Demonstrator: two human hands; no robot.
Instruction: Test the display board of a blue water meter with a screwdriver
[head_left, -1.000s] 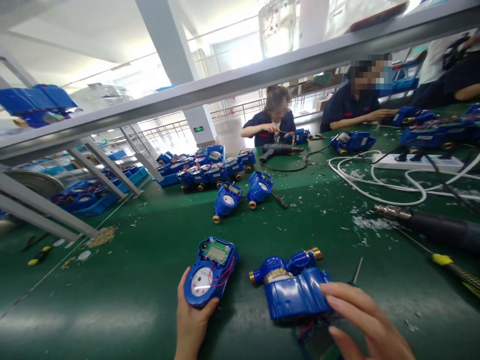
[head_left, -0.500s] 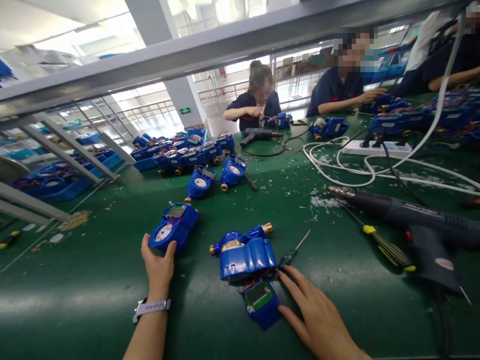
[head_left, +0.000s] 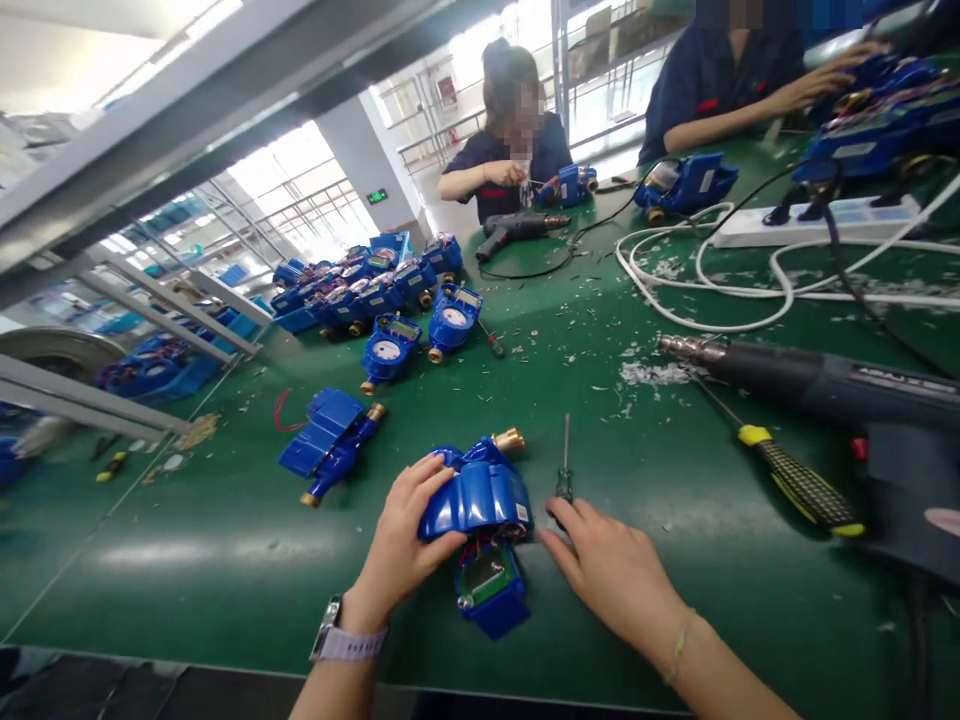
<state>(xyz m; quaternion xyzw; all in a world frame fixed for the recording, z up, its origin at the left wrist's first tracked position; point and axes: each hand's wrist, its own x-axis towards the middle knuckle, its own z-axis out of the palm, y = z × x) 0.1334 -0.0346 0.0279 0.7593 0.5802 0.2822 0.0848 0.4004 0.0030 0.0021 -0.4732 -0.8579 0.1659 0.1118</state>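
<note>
Between the parted fingers and thumb of the left hand, the blue meter is held on the green table — its display board laid on the near side. By the loosely curled right hand, the dark-handled screwdriver is touched — whether gripped cannot be told. Farther right, a heat gun is seen.
</note>
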